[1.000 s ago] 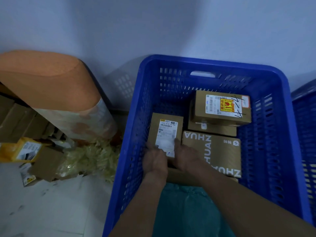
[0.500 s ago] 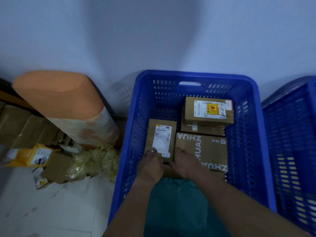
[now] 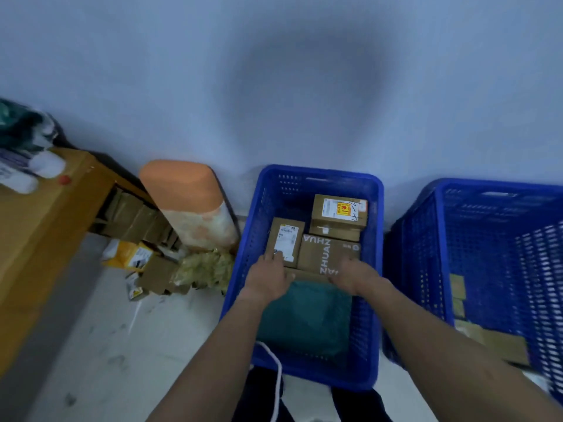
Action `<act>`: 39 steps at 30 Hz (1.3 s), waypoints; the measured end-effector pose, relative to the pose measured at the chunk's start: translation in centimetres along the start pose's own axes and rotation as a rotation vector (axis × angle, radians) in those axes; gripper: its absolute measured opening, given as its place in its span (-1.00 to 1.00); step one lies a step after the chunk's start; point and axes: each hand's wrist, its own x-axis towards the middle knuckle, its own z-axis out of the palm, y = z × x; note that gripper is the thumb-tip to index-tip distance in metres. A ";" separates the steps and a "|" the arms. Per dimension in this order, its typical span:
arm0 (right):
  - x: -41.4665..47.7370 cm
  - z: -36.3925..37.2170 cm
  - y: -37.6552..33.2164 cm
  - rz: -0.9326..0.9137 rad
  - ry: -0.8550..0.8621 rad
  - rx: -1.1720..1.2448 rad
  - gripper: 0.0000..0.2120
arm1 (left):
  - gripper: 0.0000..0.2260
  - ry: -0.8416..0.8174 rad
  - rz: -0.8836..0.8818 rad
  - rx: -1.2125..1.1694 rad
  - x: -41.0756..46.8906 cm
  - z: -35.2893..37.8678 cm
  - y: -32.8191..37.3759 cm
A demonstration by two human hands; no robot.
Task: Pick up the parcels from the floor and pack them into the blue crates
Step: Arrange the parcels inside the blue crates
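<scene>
A blue perforated plastic crate (image 3: 253,233) stands on the pale floor (image 3: 100,345) against the wall, with a second blue plastic crate (image 3: 487,226) just beside it on the right. Inside the first crate a small brown cardboard box with a white label (image 3: 286,236) lies beside a brown cardboard box printed ZHUAN (image 3: 327,252). Behind them sits a cardboard box with a yellow-and-red sticker (image 3: 338,212), and a teal plastic mailer bag (image 3: 304,318) fills the near end.

The left hand (image 3: 268,277) is spread, its straight fingers resting on the near end of the labelled box. The right hand (image 3: 353,274) lies over the near end of the ZHUAN box; blur hides whether its fingers curl.

On the floor at left, near a wooden bench (image 3: 45,226), lie a yellow parcel (image 3: 131,254) and a plain brown carton (image 3: 157,278).
</scene>
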 end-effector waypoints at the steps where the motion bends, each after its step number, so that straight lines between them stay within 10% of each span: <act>1: -1.4 -0.5 0.5 -0.014 0.032 -0.010 -0.57 | -0.39 0.011 -0.005 0.001 -0.9 -0.5 0.7; 21: -23.2 5.1 10.2 0.211 0.291 -0.144 -0.43 | -0.47 0.196 0.267 0.029 -12.7 -1.6 8.4; 39: -46.2 22.8 25.0 0.540 0.393 0.114 -0.40 | -0.30 -0.012 0.653 0.250 -29.3 13.4 24.5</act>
